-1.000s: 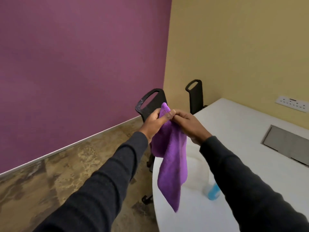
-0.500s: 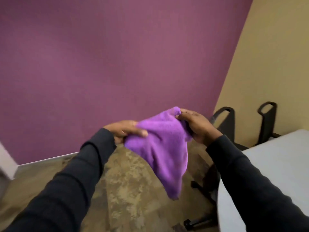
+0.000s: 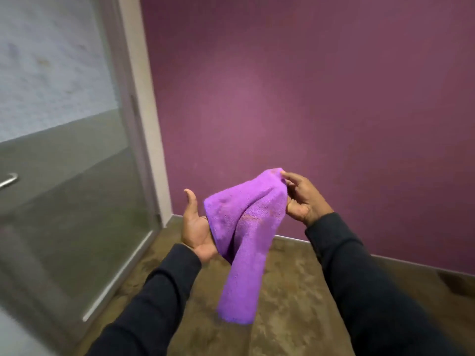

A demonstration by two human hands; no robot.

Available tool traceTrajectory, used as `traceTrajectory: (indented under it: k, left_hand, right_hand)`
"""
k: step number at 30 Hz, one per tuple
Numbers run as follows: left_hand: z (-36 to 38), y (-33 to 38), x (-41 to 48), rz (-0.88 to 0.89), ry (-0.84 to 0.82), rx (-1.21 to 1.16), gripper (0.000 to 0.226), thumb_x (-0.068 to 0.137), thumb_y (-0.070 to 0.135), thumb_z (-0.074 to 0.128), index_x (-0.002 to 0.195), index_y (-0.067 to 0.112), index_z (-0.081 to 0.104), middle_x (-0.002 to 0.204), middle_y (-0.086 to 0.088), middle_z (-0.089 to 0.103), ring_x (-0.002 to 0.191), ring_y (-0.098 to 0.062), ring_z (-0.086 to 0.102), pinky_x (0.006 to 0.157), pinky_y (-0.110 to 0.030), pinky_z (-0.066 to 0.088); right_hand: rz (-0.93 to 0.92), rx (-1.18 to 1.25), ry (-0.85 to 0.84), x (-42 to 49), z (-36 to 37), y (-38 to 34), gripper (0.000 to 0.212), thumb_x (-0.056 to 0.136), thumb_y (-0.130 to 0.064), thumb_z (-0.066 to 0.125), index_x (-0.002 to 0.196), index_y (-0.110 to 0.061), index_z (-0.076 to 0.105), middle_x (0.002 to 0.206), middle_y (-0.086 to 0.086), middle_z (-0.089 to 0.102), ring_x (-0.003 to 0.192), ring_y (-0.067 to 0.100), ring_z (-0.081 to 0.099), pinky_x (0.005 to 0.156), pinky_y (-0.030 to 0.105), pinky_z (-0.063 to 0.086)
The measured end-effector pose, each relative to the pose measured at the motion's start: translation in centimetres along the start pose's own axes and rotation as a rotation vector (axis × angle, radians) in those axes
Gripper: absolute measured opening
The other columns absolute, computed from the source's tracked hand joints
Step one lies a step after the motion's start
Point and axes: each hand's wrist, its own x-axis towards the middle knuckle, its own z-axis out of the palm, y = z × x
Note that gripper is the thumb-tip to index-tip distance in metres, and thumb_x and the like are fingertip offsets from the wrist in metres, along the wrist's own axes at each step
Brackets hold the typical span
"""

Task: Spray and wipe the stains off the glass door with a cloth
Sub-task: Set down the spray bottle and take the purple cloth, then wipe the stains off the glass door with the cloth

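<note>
**Purple cloth held up between two hands beside the glass door**

The fingertips (image 3: 284,174) of the right hand (image 3: 302,199) pinch the top corner of a bright purple, fluffy microfibre cloth (image 3: 246,235), with the remaining fingers curled loosely behind the fabric. The left hand (image 3: 196,224) is turned palm up, its thumb raised and apart from the other fingers; the cloth's left edge lies across that open palm, and the fingers themselves are hidden under the fabric, so whether they curl around it cannot be told. From these two supports the cloth sags in a fold between the hands, and its long lower end hangs freely down, well above the floor. A few faint darker marks show on its surface near the middle.

Both forearms wear dark long sleeves (image 3: 154,299) that reach to the wrists and run in from the bottom edge of the view.

To the left stands the tall glass door (image 3: 64,163), its upper part frosted and pale, its lower part a smoky grey. A curved metal handle (image 3: 9,179) shows at the far left edge. The door is blurred here, so stains on it are hard to make out. Its pale frame (image 3: 144,111) meets a plum-coloured textured wall (image 3: 321,98) that fills the background. Below lies a mottled brown floor (image 3: 290,291).
</note>
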Motion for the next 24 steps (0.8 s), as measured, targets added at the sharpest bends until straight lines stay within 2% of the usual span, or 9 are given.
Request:
traceTrajectory:
  k: [1, 3, 5, 8, 10, 16, 20, 22, 24]
  left_hand:
    - [-1.2, 1.6, -0.2, 0.014, 0.012, 0.015, 0.118, 0.071, 0.094, 0.035, 0.140, 0.000, 0.053, 0.146, -0.023, 0.050, 0.135, -0.035, 0.050, 0.110, -0.050, 0.043]
    - [-3.3, 4.5, -0.4, 0.025, 0.081, 0.056, 0.109, 0.078, 0.086, 0.044, 0.141, -0.003, 0.051, 0.144, -0.026, 0.051, 0.134, -0.036, 0.051, 0.113, -0.050, 0.039]
    - [-5.5, 7.1, 0.3, 0.007, 0.236, 0.151, 0.078, 0.089, 0.065, 0.055, 0.128, -0.002, 0.062, 0.123, -0.025, 0.065, 0.114, -0.035, 0.063, 0.106, -0.047, 0.046]
    - [-9.3, 10.8, 1.6, 0.020, 0.519, 0.344, 0.025, 0.089, 0.026, 0.064, 0.100, 0.004, 0.069, 0.085, -0.018, 0.073, 0.073, -0.028, 0.071, 0.073, -0.034, 0.059]
    - [-12.0, 13.3, 2.4, 0.005, 0.738, 0.451, 0.010, 0.088, 0.009, 0.065, 0.095, 0.002, 0.066, 0.074, -0.018, 0.070, 0.061, -0.025, 0.068, 0.057, -0.030, 0.058]
    - [-19.3, 19.7, 5.0, 0.058, 1.135, 0.546, 0.008, 0.089, -0.002, 0.064, 0.081, 0.000, 0.066, 0.057, -0.012, 0.067, 0.052, -0.022, 0.062, 0.045, -0.025, 0.054]
    - [-21.6, 23.0, 5.7, 0.084, 1.228, 0.485, 0.020, 0.093, 0.014, 0.066, 0.078, 0.005, 0.059, 0.052, -0.008, 0.060, 0.034, -0.016, 0.056, 0.034, -0.018, 0.044]
    - [-21.8, 25.1, 5.9, 0.115, 1.236, 0.520, 0.019, 0.092, 0.022, 0.069, 0.091, 0.006, 0.058, 0.062, -0.007, 0.062, 0.035, -0.013, 0.055, 0.033, -0.015, 0.040]
    - [-21.9, 27.1, 6.0, 0.128, 1.196, 0.599, 0.030, 0.092, 0.020, 0.069, 0.118, 0.013, 0.054, 0.091, -0.010, 0.066, 0.045, -0.010, 0.060, 0.032, -0.013, 0.038]
  right_hand:
    - [0.032, 0.054, -0.031, 1.9, 0.7, 1.8, 0.021, 0.095, -0.031, 0.064, 0.087, -0.011, 0.065, 0.075, 0.003, 0.061, 0.075, 0.014, 0.059, 0.081, 0.027, 0.054]
    - [0.157, 0.035, -0.114, 5.2, 1.7, 6.1, 0.051, 0.089, -0.059, 0.064, 0.108, -0.012, 0.071, 0.099, 0.010, 0.072, 0.098, 0.023, 0.066, 0.101, 0.040, 0.050]
    - [0.328, -0.108, -0.257, 7.9, 2.6, 10.4, 0.075, 0.091, -0.069, 0.053, 0.129, -0.006, 0.067, 0.118, 0.017, 0.071, 0.116, 0.031, 0.062, 0.113, 0.053, 0.041]
    - [0.435, -0.300, -0.314, 12.1, 4.8, 14.0, 0.042, 0.090, -0.034, 0.069, 0.121, -0.007, 0.069, 0.103, 0.013, 0.075, 0.092, 0.026, 0.072, 0.090, 0.043, 0.059]
    - [0.458, -0.406, -0.256, 15.8, 6.2, 14.9, 0.023, 0.086, -0.016, 0.071, 0.108, -0.007, 0.071, 0.086, 0.011, 0.077, 0.069, 0.022, 0.073, 0.069, 0.037, 0.063]
    - [0.431, -0.716, -0.136, 26.7, 11.5, 15.6, 0.011, 0.096, -0.013, 0.065, 0.100, -0.006, 0.071, 0.077, 0.009, 0.067, 0.063, 0.021, 0.059, 0.056, 0.031, 0.051]
    - [0.373, -0.786, -0.169, 31.8, 15.7, 16.3, 0.030, 0.096, -0.014, 0.067, 0.121, 0.003, 0.065, 0.084, 0.010, 0.066, 0.068, 0.020, 0.059, 0.059, 0.031, 0.048]
    - [0.326, -0.790, -0.262, 34.2, 17.9, 16.5, 0.037, 0.094, -0.016, 0.070, 0.128, -0.007, 0.058, 0.106, 0.011, 0.063, 0.082, 0.020, 0.060, 0.064, 0.031, 0.047]
    - [0.287, -0.815, -0.406, 36.3, 20.1, 16.7, 0.033, 0.091, -0.012, 0.073, 0.122, -0.013, 0.060, 0.113, 0.009, 0.063, 0.087, 0.016, 0.060, 0.065, 0.029, 0.047]
